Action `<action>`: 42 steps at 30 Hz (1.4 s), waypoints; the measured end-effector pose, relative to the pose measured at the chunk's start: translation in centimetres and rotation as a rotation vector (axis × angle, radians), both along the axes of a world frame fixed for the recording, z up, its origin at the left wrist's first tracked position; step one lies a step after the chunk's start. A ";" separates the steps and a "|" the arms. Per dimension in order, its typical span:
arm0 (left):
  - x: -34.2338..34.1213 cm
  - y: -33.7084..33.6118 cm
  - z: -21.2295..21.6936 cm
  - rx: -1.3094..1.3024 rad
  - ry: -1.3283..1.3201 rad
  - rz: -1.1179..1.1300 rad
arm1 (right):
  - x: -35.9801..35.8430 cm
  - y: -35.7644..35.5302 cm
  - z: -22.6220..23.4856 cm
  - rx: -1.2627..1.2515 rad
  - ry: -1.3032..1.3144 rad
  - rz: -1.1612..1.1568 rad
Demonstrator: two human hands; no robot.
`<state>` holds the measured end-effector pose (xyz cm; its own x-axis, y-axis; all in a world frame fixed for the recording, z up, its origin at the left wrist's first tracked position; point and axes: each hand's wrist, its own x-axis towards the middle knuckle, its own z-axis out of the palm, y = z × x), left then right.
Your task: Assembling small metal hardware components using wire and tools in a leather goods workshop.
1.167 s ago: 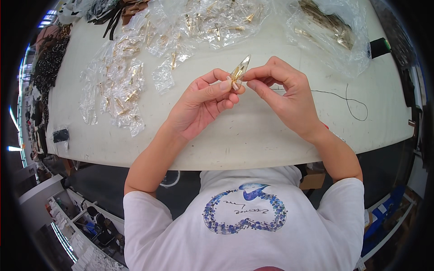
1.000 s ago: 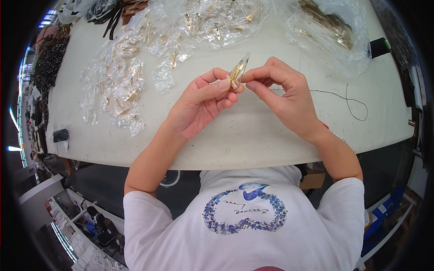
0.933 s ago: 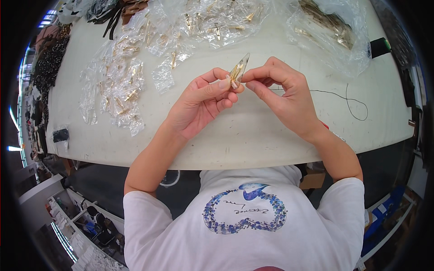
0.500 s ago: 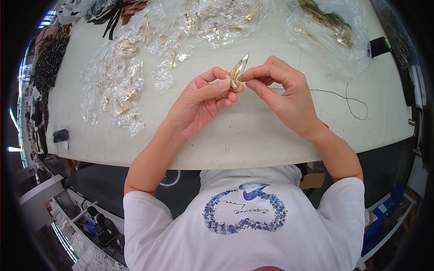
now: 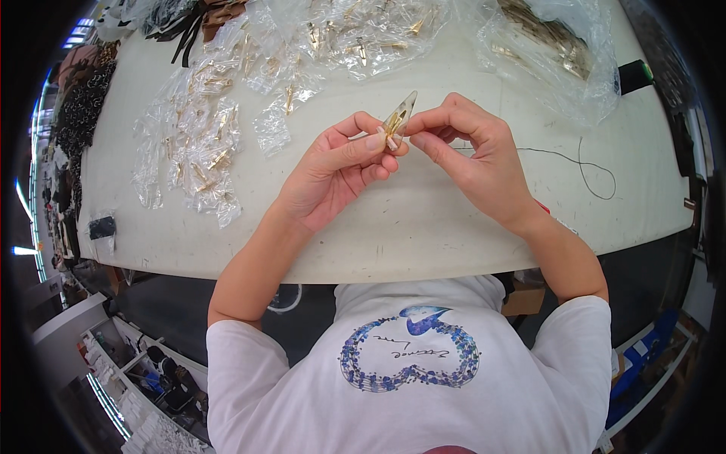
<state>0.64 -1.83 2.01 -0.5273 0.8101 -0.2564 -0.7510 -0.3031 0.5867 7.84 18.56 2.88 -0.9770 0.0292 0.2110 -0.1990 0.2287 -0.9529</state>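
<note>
One pale table [image 5: 416, 234] — one clip [image 5: 398, 119] in left hand [image 5: 336, 163].

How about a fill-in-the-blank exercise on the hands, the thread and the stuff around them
The left hand grips the pointed gold-toned piece between its fingers and ____.
On the table, the dark thread curls into a ____.
The person's T-shirt is mostly ____ in colour.
The large clear bag lies on the table's far ____ side.

Missing words: thumb; loop; white; right.
</note>
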 end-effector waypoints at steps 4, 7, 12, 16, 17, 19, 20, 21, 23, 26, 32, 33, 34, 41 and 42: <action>0.2 0.0 0.2 -0.053 0.042 0.018 | 0.0 0.0 0.0 -0.007 0.000 0.008; 0.2 -0.1 0.2 -0.056 0.025 0.024 | 0.0 0.0 -0.2 -0.018 0.004 0.012; 0.2 -0.1 0.2 -0.065 0.026 0.006 | 0.0 0.0 -0.2 -0.015 -0.001 0.014; 0.2 0.0 0.2 -0.072 0.004 -0.001 | 0.0 0.0 -0.2 -0.022 0.001 0.018; 0.2 0.0 0.2 -0.077 0.001 -0.002 | 0.0 0.0 -0.2 -0.022 0.002 0.018; 0.2 0.0 0.3 -0.078 0.003 -0.002 | 0.0 0.0 -0.2 -0.018 0.003 0.021; 0.2 0.0 0.3 -0.078 0.004 -0.001 | 0.1 0.0 -0.2 -0.018 0.003 0.020; 0.2 0.0 0.2 -0.078 0.005 -0.002 | 0.1 0.0 -0.2 -0.017 0.009 0.020; 0.2 -0.1 0.1 -0.072 0.000 0.003 | 0.0 0.0 -0.2 -0.016 0.016 0.018; 0.1 -0.1 0.0 -0.053 -0.007 -0.005 | 0.0 0.1 -0.3 -0.010 0.017 0.016; 0.2 0.0 0.0 -0.050 0.013 0.002 | 0.1 0.3 -0.4 -0.002 0.024 0.008; 0.2 0.1 0.0 -0.049 0.012 0.002 | 0.1 0.3 -0.4 0.001 0.021 0.006; 0.3 0.1 -0.1 -0.055 0.026 -0.002 | 0.2 0.3 -0.4 0.005 0.017 0.003; 0.1 0.0 0.2 -0.074 0.055 -0.004 | 0.0 0.1 -0.3 0.004 0.026 -0.001; 0.0 -0.1 0.2 -0.071 0.055 -0.006 | -0.1 0.0 -0.3 0.008 0.024 -0.005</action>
